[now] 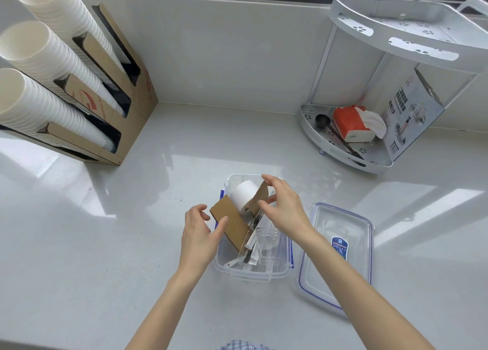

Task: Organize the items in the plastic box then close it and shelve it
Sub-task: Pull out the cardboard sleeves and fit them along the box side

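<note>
Hands sorting plastic box (237, 269) contents: left hand (198, 230), right hand (282, 208) pinch cardboard sleeves (232, 224) over box. Next: lay sleeves flat, lid (335, 254) on.

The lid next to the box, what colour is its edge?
Blue. The clear lid has a blue rim, seen best in the head view.

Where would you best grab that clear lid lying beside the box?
Take the lid by its near long edge, coming from above on the right. It lies flat on the counter, apart from the plastic box, so only its raised rim offers a grip.
</note>
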A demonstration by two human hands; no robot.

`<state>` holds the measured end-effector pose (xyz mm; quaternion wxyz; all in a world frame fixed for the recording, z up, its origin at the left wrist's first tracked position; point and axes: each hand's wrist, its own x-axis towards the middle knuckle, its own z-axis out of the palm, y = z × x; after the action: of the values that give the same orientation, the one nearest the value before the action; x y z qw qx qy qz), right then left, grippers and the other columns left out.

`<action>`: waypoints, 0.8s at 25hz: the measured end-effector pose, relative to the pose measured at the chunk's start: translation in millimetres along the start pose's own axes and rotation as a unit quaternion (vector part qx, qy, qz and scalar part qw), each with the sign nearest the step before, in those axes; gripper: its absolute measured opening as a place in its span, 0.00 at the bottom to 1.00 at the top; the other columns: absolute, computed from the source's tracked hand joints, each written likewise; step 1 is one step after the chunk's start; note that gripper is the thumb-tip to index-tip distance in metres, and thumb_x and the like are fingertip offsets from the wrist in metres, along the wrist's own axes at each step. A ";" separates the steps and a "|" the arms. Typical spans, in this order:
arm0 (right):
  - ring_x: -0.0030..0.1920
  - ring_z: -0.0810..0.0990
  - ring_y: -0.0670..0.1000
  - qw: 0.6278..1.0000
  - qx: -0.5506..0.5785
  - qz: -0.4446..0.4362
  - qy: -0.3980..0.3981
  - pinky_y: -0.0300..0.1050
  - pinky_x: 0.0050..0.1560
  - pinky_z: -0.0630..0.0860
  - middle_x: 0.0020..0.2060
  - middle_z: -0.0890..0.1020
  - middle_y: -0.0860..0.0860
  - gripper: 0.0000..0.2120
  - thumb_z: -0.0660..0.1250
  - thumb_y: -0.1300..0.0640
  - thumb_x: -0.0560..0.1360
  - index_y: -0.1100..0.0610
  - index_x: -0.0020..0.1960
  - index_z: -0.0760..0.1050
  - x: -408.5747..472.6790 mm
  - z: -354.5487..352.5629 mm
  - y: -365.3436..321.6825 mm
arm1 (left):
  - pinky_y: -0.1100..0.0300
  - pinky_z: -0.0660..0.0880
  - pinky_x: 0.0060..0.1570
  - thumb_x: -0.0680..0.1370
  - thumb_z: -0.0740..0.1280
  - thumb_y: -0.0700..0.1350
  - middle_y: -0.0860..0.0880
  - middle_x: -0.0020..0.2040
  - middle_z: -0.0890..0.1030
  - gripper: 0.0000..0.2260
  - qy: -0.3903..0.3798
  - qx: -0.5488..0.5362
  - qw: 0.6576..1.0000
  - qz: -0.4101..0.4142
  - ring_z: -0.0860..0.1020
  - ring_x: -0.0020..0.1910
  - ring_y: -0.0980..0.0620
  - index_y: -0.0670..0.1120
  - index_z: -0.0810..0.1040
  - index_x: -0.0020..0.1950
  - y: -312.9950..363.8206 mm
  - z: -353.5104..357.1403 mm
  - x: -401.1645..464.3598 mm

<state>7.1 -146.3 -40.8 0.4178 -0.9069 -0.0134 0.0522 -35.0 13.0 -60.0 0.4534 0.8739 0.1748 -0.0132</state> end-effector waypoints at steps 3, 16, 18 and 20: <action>0.47 0.78 0.52 1.000 0.018 0.004 0.022 0.29 0.46 0.69 0.58 0.76 0.54 0.13 0.63 0.64 0.72 0.57 0.56 0.75 2.6 2.9 2.6 | 0.61 0.64 0.43 0.75 0.65 0.47 0.48 0.48 0.72 0.07 -0.034 0.019 0.999 -0.002 0.70 0.35 0.53 0.45 0.72 0.49 -2.4 5.0 2.2; 0.28 0.76 0.35 0.978 0.149 -0.062 0.131 0.23 0.30 0.69 0.32 0.77 0.42 0.11 0.65 0.59 0.74 0.47 0.37 0.70 -6.0 -28.0 -30.1 | 0.81 0.67 0.30 0.78 0.60 0.43 0.52 0.34 0.75 0.05 0.034 -0.053 0.995 0.075 0.73 0.34 0.59 0.44 0.71 0.43 29.5 -19.6 4.5; 0.24 0.76 0.37 0.974 0.168 -0.056 0.141 0.24 0.28 0.68 0.31 0.76 0.43 0.12 0.65 0.57 0.75 0.45 0.36 0.67 -7.2 -29.4 -35.4 | 0.75 0.67 0.28 0.79 0.58 0.43 0.52 0.28 0.72 0.06 0.047 -0.045 0.994 0.085 0.69 0.27 0.55 0.43 0.68 0.42 33.8 -22.1 5.7; 0.23 0.74 0.39 0.972 0.184 -0.042 0.141 0.25 0.27 0.68 0.32 0.76 0.44 0.12 0.64 0.57 0.75 0.46 0.36 0.67 -9.9 -28.0 -37.2 | 0.70 0.65 0.27 0.79 0.57 0.42 0.51 0.23 0.68 0.07 0.059 -0.030 0.992 0.107 0.65 0.24 0.52 0.43 0.67 0.41 34.6 -23.1 5.9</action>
<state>0.9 -143.9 6.3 0.5771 -0.8113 0.0169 -0.0920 -21.6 14.9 -20.2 0.4669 0.8730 0.1069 0.0918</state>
